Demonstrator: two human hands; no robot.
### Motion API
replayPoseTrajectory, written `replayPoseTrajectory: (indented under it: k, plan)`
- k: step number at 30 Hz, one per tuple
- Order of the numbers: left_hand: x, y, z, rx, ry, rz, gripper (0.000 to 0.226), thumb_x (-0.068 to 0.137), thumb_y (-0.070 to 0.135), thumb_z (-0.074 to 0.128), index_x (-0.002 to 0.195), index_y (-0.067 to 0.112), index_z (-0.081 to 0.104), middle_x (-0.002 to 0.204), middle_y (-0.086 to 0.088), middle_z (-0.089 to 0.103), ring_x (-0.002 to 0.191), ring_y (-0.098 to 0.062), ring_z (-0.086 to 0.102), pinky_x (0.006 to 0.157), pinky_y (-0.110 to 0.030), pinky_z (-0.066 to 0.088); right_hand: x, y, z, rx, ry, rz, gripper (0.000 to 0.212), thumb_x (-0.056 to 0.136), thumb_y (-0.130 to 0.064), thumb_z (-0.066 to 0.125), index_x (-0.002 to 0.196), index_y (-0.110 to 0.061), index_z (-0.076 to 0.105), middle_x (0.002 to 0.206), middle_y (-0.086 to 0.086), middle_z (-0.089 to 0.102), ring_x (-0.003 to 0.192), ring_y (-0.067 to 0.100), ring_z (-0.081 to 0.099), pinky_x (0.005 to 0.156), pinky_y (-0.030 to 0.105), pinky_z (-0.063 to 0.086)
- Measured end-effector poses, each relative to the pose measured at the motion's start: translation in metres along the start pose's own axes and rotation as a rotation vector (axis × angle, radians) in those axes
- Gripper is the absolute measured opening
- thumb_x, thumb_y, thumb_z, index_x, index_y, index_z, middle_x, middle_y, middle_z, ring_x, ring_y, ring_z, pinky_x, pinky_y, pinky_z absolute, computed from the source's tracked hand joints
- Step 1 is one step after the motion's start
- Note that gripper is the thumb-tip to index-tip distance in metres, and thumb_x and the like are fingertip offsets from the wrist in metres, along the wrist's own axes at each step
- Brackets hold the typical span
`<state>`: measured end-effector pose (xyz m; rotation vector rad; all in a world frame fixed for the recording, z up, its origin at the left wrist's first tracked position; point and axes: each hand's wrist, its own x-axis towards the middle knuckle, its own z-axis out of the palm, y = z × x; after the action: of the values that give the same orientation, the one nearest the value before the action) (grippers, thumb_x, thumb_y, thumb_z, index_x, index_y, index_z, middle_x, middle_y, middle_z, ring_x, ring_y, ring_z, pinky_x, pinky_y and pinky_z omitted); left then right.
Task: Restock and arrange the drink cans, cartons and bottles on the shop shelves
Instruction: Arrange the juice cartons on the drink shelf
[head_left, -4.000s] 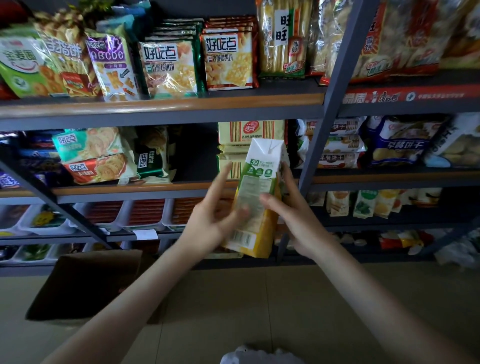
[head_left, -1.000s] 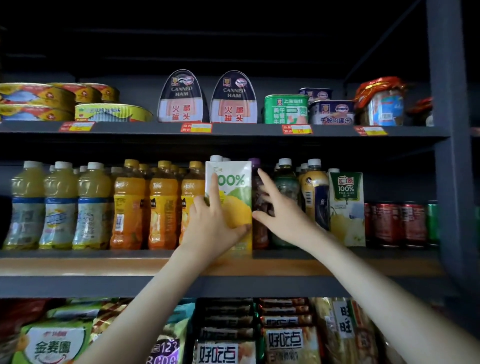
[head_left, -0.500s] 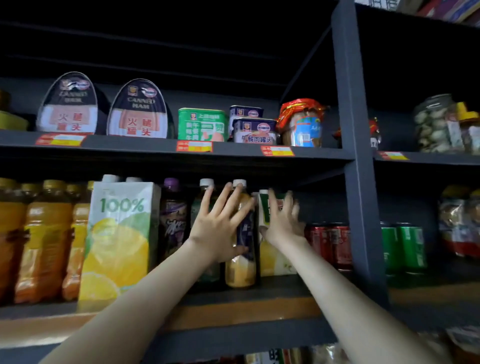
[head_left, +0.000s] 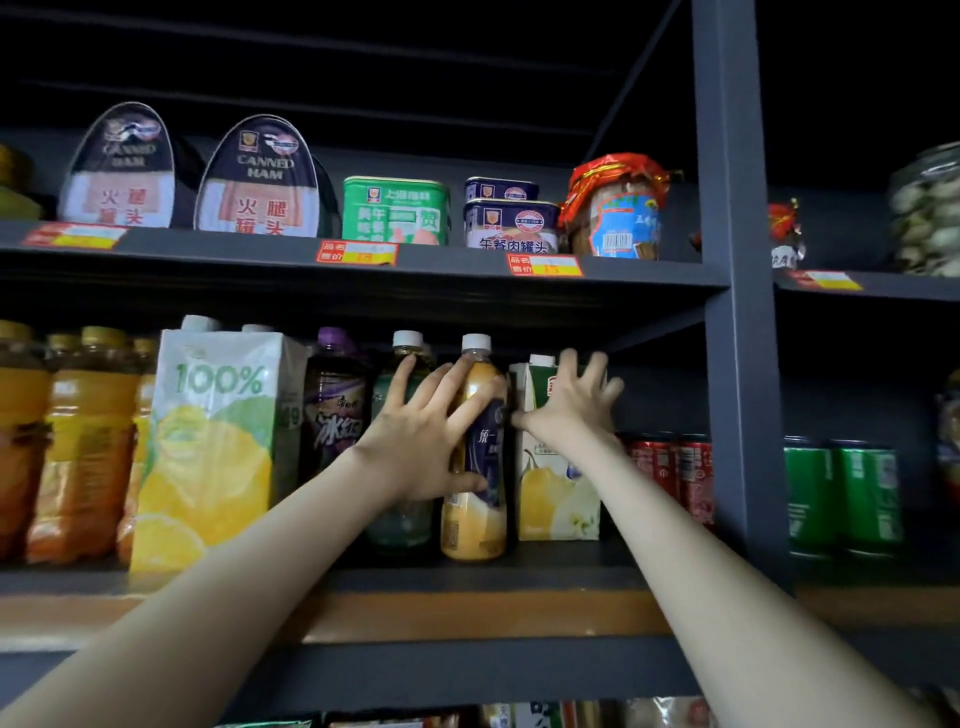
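A white and green lemon juice carton marked "100%" stands on the drinks shelf, free of both hands. To its right, my left hand holds a tan bottle with a white cap and blue label; the thumb curls across its front and the fingers lie over its shoulder. My right hand rests with spread, straight fingers on the upper front of a green and white pear juice carton, right of that bottle. Both hands hide the upper parts of what they touch.
Orange drink bottles fill the shelf's left end. A purple bottle and a green bottle stand between the lemon carton and my left hand. Red cans sit beside the grey upright, green cans beyond it. Tinned ham lines the shelf above.
The lemon carton was set on the shelf and released. Both hands moved right; my left hand has closed round the tan bottle and my right hand has settled on the pear carton.
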<state>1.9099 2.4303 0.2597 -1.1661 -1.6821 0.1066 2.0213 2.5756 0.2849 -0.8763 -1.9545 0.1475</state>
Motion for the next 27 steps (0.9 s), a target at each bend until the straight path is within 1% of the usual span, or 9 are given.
replayPoseTrajectory:
  k: [2, 4, 11, 13, 16, 18, 21, 24, 27]
  plan:
    - [-0.002, 0.004, -0.010, 0.019, -0.052, -0.022, 0.103, 0.085, 0.075, 0.037, 0.146, 0.024, -0.028, 0.160, -0.015, -0.018, 0.150, -0.028, 0.000, 0.118, -0.055, -0.003, -0.011, 0.000, -0.005, 0.029, 0.050, -0.006, 0.095, 0.073, -0.043, 0.079, 0.144, -0.024, 0.018, 0.148, 0.008, 0.006, 0.131, 0.036, 0.015, 0.097, 0.048, 0.042]
    - [-0.003, 0.009, -0.016, -0.012, -0.039, -0.035, 0.098, 0.088, 0.071, 0.041, 0.152, 0.024, -0.017, 0.160, -0.015, -0.015, 0.149, -0.028, 0.001, 0.119, -0.054, 0.000, -0.022, 0.003, -0.009, 0.074, 0.114, -0.028, 0.092, 0.072, -0.038, 0.080, 0.143, -0.026, 0.022, 0.147, 0.008, 0.010, 0.129, 0.036, 0.017, 0.095, 0.046, 0.041]
    - [-0.024, 0.019, -0.037, -0.206, 0.097, -0.099, 0.067, 0.094, 0.048, 0.050, 0.150, 0.021, 0.024, 0.152, -0.007, 0.027, 0.137, -0.026, 0.032, 0.116, -0.042, 0.019, -0.057, 0.009, -0.023, 0.205, 0.353, -0.193, 0.068, 0.074, -0.028, 0.078, 0.132, -0.014, 0.045, 0.140, 0.008, 0.030, 0.122, 0.034, 0.028, 0.095, 0.035, 0.030]
    - [-0.031, 0.022, -0.040, -0.269, 0.139, -0.120, 0.060, 0.092, 0.042, 0.056, 0.143, 0.015, 0.039, 0.142, -0.011, 0.042, 0.126, -0.030, 0.046, 0.109, -0.043, 0.031, -0.068, 0.008, -0.026, 0.233, 0.396, -0.260, 0.066, 0.072, -0.026, 0.080, 0.128, -0.011, 0.048, 0.138, 0.008, 0.033, 0.121, 0.033, 0.029, 0.096, 0.031, 0.026]
    - [-0.042, 0.026, -0.040, -0.367, 0.305, -0.125, 0.051, 0.073, 0.034, 0.078, 0.114, 0.007, 0.064, 0.106, -0.015, 0.065, 0.091, -0.035, 0.066, 0.083, -0.045, 0.052, -0.088, 0.007, -0.028, 0.237, 0.482, -0.372, 0.065, 0.069, -0.025, 0.082, 0.123, -0.009, 0.049, 0.134, 0.009, 0.038, 0.121, 0.028, 0.030, 0.099, 0.031, 0.029]
    - [-0.047, 0.032, -0.038, -0.433, 0.408, -0.123, 0.056, 0.066, 0.037, 0.080, 0.110, 0.006, 0.065, 0.100, -0.013, 0.067, 0.085, -0.034, 0.067, 0.080, -0.044, 0.054, -0.102, 0.006, -0.030, 0.219, 0.559, -0.438, 0.068, 0.066, -0.022, 0.083, 0.122, -0.010, 0.047, 0.132, 0.008, 0.037, 0.123, 0.030, 0.032, 0.102, 0.035, 0.033]
    - [-0.057, 0.043, -0.038, -0.492, 0.453, -0.132, 0.079, 0.063, 0.050, 0.080, 0.122, 0.002, 0.059, 0.110, -0.014, 0.066, 0.102, -0.035, 0.064, 0.096, -0.049, 0.047, -0.120, 0.003, -0.037, 0.190, 0.618, -0.534, 0.067, 0.068, -0.023, 0.076, 0.124, -0.015, 0.041, 0.133, 0.005, 0.034, 0.127, 0.039, 0.036, 0.107, 0.042, 0.036]
    - [-0.063, 0.057, -0.048, -0.556, 0.385, -0.197, 0.100, 0.066, 0.070, 0.059, 0.131, -0.006, 0.049, 0.123, -0.017, 0.062, 0.115, -0.035, 0.059, 0.104, -0.054, 0.039, -0.132, -0.001, -0.049, 0.191, 0.630, -0.614, 0.071, 0.068, -0.017, 0.080, 0.125, -0.017, 0.039, 0.134, 0.004, 0.034, 0.131, 0.040, 0.033, 0.110, 0.047, 0.036]
    - [-0.061, 0.067, -0.065, -0.839, 0.378, -0.225, 0.099, 0.074, 0.062, 0.045, 0.141, -0.010, 0.033, 0.131, -0.019, 0.055, 0.117, -0.033, 0.057, 0.105, -0.047, 0.041, -0.141, -0.007, -0.062, 0.206, 0.646, -0.687, 0.075, 0.065, -0.012, 0.083, 0.126, -0.016, 0.039, 0.133, 0.005, 0.034, 0.132, 0.037, 0.029, 0.114, 0.040, 0.030]
